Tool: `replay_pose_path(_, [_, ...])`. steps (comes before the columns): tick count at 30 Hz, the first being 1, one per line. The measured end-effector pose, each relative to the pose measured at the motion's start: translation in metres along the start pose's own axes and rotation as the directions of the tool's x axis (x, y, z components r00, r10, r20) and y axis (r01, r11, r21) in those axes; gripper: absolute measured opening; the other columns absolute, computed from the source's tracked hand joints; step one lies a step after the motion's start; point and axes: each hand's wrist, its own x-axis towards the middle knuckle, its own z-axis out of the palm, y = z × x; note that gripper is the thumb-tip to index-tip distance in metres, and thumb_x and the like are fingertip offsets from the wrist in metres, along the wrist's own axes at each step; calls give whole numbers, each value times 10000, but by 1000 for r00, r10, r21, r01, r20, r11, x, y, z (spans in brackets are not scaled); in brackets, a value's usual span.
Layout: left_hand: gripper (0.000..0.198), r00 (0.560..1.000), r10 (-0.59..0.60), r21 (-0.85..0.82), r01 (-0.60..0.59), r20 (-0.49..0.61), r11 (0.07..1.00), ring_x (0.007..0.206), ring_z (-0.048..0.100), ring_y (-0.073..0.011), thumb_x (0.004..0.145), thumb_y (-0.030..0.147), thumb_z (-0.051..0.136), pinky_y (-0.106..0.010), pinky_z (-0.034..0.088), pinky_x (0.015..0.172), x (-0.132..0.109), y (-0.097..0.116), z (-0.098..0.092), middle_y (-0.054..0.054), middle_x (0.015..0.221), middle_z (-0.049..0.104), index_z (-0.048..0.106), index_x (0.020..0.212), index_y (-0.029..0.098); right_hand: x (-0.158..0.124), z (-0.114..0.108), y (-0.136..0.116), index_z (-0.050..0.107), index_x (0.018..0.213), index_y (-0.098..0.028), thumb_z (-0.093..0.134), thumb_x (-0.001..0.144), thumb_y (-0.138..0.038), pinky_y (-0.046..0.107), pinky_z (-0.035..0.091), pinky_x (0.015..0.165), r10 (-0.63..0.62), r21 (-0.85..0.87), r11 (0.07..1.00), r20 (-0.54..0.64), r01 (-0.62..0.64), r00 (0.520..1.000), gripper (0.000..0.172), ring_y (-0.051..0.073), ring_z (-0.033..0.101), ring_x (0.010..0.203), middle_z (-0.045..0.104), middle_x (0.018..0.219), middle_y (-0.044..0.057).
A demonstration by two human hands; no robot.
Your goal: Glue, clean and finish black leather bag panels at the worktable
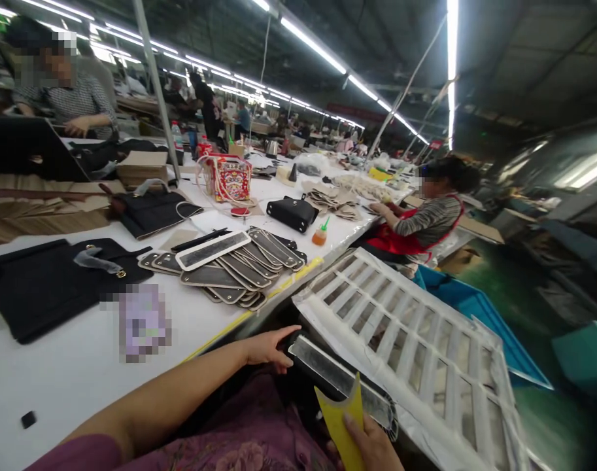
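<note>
My left hand (269, 348) pinches the near-left end of a black bag (322, 387) between thumb and stretched forefinger. A long grey panel (344, 379) with a whitish border faces up on that bag, probably its base. My right hand (369, 441) grips a yellow scraper-like sheet (338, 418) with a curved notch at its top, held upright in front of the bag's right end. The other fingers of my right hand are partly hidden behind the sheet. On the table by my left arm lies a fanned pile of grey bag panels (234, 268) with pale edges and metal studs.
A white slatted rack (406, 347) stands right of my hands, with a blue bin (479, 314) beyond. The table (82, 392) carries black bags (293, 210), a red patterned bag (227, 178) and a glue bottle (320, 233). Co-workers sit at right (426, 216) and far left (67, 98).
</note>
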Motion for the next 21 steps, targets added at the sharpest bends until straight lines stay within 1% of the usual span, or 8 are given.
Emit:
replay_pose_path(4, [1109, 999, -25, 49, 22, 47, 999, 600, 630, -172, 578, 238, 799, -301, 493, 586, 10, 1, 2, -62, 882, 615, 73, 1415, 282, 17, 25, 0, 555, 853, -159, 569, 728, -636, 271, 440, 504, 2, -9, 1000, 57, -2, 998, 493, 222, 622, 602, 646, 694, 91])
replay_pose_path(8, [1090, 1000, -10, 34, 10, 7, 999, 632, 621, -166, 583, 257, 793, -291, 478, 606, 5, 6, 6, -90, 997, 590, 90, 1416, 271, 34, 50, -1, 582, 830, -126, 545, 760, -582, 232, 393, 488, -38, 5, 999, 105, 38, 994, 463, 191, 609, 567, 647, 670, 104])
replay_pose_path(11, [1030, 993, -71, -51, 76, 91, 996, 687, 628, -171, 639, 405, 747, -286, 461, 641, 3, 14, 1, -99, 1089, 566, 83, 1418, 292, 42, 68, -6, 560, 778, -140, 542, 734, -579, 234, 384, 466, -1, 65, 998, 64, -3, 998, 442, 178, 574, 488, 630, 598, 90])
replay_pose_path(13, [877, 988, -117, -25, 121, 102, 992, 632, 619, -165, 725, 559, 612, -286, 445, 616, 5, 20, -7, -93, 1031, 596, 145, 1416, 287, 46, 79, -10, 551, 741, -152, 531, 721, -588, 254, 396, 468, 22, 95, 995, 3, -22, 1000, 438, 186, 564, 473, 625, 583, 88])
replay_pose_path(16, [646, 990, -28, 188, 54, -135, 981, 528, 556, -145, 812, 650, 386, -284, 416, 566, 9, 23, -14, -79, 869, 634, 463, 1291, 224, 50, 92, -15, 570, 685, -162, 562, 690, -567, 281, 423, 511, -38, 114, 992, -99, 49, 994, 405, 217, 590, 556, 626, 609, 82])
replay_pose_path(18, [600, 946, 132, 276, -48, -297, 960, 671, 578, -178, 840, 633, 335, -296, 426, 642, 13, 19, -12, -81, 914, 637, 597, 1157, 196, 52, 100, -18, 584, 673, -170, 592, 678, -518, 288, 443, 548, -66, 153, 984, -174, 94, 982, 348, 238, 608, 659, 634, 653, 73])
replay_pose_path(20, [570, 911, 223, 197, -161, -347, 967, 921, 559, -217, 850, 609, 348, -303, 419, 790, 18, 12, -4, -74, 1051, 615, 617, 1127, 190, 55, 109, -19, 601, 707, -168, 593, 697, -471, 289, 458, 578, -23, 224, 972, -212, 71, 977, 303, 245, 614, 741, 645, 704, 69])
replay_pose_path(21, [575, 917, 222, 106, -197, -330, 975, 999, 533, -227, 850, 607, 351, -313, 404, 850, 21, 8, 0, -73, 1088, 605, 598, 1154, 186, 57, 114, -19, 607, 734, -160, 582, 717, -462, 289, 461, 579, -7, 254, 965, -208, 61, 978, 303, 241, 615, 744, 647, 720, 71])
